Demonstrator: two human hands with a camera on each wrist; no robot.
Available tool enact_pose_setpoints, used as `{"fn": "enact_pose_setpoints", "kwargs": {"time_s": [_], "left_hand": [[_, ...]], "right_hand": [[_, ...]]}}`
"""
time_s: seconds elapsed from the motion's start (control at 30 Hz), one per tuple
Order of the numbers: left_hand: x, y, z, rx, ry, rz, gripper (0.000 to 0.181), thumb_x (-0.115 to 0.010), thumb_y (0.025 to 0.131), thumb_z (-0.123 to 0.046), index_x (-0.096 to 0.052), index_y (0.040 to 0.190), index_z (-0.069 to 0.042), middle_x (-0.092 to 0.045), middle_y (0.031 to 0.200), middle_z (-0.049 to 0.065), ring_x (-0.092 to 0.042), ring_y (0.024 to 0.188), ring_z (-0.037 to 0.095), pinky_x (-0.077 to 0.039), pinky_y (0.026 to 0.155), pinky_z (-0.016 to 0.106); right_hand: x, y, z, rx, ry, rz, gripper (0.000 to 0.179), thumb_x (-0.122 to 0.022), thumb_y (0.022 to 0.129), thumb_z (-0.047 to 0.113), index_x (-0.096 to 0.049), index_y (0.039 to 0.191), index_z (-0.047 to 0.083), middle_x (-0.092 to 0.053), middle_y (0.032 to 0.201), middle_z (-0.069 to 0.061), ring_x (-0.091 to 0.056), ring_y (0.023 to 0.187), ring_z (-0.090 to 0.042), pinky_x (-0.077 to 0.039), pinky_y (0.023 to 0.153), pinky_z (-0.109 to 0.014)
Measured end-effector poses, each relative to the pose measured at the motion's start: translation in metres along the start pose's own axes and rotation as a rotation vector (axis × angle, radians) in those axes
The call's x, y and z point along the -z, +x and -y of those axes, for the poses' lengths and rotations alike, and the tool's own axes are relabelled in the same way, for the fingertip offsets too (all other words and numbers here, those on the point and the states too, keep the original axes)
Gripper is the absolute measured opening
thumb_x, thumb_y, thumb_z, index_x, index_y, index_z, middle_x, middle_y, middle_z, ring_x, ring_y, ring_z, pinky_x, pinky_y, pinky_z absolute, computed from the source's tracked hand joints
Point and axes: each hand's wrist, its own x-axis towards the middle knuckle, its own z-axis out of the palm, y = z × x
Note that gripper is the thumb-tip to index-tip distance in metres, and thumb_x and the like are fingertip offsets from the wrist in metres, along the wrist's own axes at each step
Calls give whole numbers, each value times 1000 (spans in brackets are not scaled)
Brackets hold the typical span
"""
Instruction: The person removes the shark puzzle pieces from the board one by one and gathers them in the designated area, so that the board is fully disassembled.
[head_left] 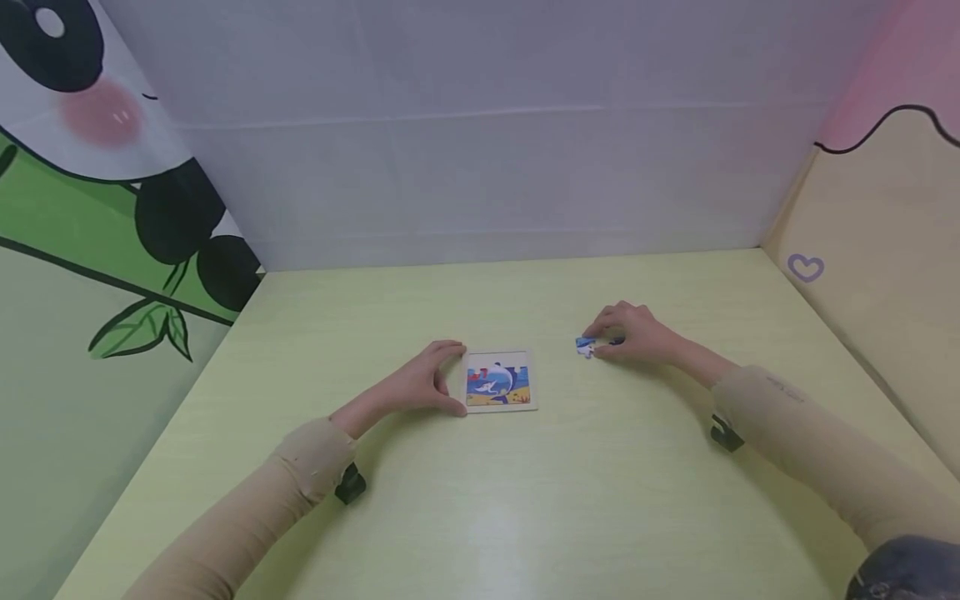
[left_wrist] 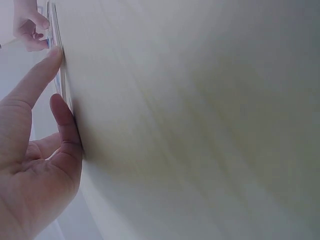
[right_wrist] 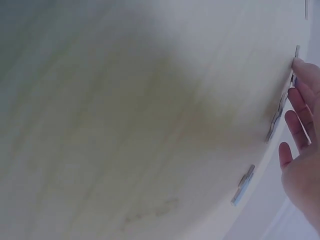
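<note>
A small square jigsaw puzzle board (head_left: pixel 498 407) with a pale frame lies flat on the table. Its picture shows a dolphin over a sandy seabed, and the upper part of the frame is bare. My left hand (head_left: pixel 423 382) holds the board's left side, thumb at the near corner and fingers at the far one. To the right of the board, my right hand (head_left: pixel 633 335) pinches a blue-and-white puzzle piece (head_left: pixel 585 347) at the table surface. Another dark blue piece (head_left: pixel 617 340) shows partly beneath that hand. In the left wrist view, the left thumb (left_wrist: pixel 42 75) touches the board's edge.
The right wrist view shows loose pieces on the table: one (right_wrist: pixel 276 119) beside the fingers and another (right_wrist: pixel 243 186) farther off. A pale wall (head_left: pixel 495 183) stands behind the table (head_left: pixel 480 500), with printed panels at left and right.
</note>
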Motion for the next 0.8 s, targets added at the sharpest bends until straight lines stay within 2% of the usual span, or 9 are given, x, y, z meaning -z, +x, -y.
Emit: {"fn": "enact_pose_setpoints", "kwargs": {"time_s": [0.23, 0.4, 0.67, 0.8], "left_hand": [[1, -2, -1, -1, -10, 4, 102, -88, 73, -29, -30, 154, -8, -21, 163, 10, -59, 71, 10, -49, 69, 22], [1, -2, -1, 1, -3, 3, 102, -88, 73, -29, -30, 154, -9, -22, 163, 9, -59, 71, 10, -49, 68, 22], [1, -2, 0, 0, -2, -4, 102, -89, 73, -28, -31, 154, -9, -23, 162, 8, -58, 73, 11, -50, 69, 22], [1, -2, 0, 0, -4, -4, 101, -89, 73, -28, -31, 154, -9, -23, 162, 8, -58, 73, 11, -50, 69, 22]], "right_hand": [[5, -1, 6, -24, -67, 48, 45, -79, 83, 28, -69, 125, 15, -66, 125, -9, -52, 116, -30, -31, 89, -48], [9, 0, 21, -67, -49, 78, 61, -79, 81, 32, -60, 135, 10, -61, 134, -15, -49, 124, -36, -31, 95, -58], [0, 6, 39, -75, 84, -6, 68, -78, 84, 32, -52, 143, 12, -60, 137, -10, -50, 126, -30, -26, 102, -59], [-6, 9, 51, -60, 114, -31, 67, -77, 85, 32, -51, 144, 14, -58, 138, -9, -50, 126, -29, -25, 104, -58]]}}
